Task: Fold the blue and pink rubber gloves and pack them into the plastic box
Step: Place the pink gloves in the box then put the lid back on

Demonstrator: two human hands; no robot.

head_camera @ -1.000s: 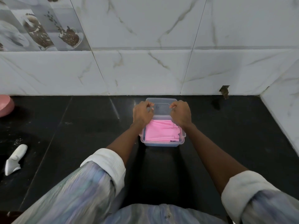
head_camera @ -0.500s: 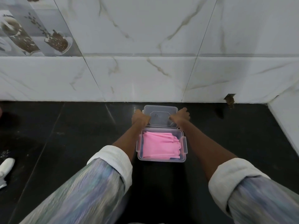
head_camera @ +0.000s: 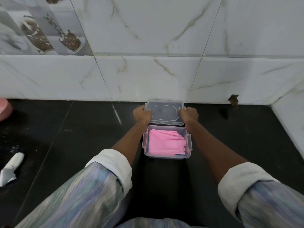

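Note:
A clear plastic box (head_camera: 189, 143) stands on the black counter in front of me. Folded pink gloves (head_camera: 166, 144) fill its top layer, and slivers of the blue gloves (head_camera: 180, 155) show beneath them at the edges. Just behind the box, near the wall, is its clear lid (head_camera: 164, 112). My left hand (head_camera: 141, 115) grips the lid's left edge and my right hand (head_camera: 189, 114) grips its right edge. Whether the lid rests on the counter or is slightly lifted I cannot tell.
The black counter (head_camera: 74, 137) meets a white marble-tiled wall (head_camera: 148, 76) right behind the lid, with another wall at the right. A white scoop-like tool (head_camera: 11, 167) lies at the left and a pink object (head_camera: 4, 109) sits at the far left edge.
My hands moved from the box's far rim back to the lid behind it and took hold of its two sides. The box's pink contents are now fully uncovered.

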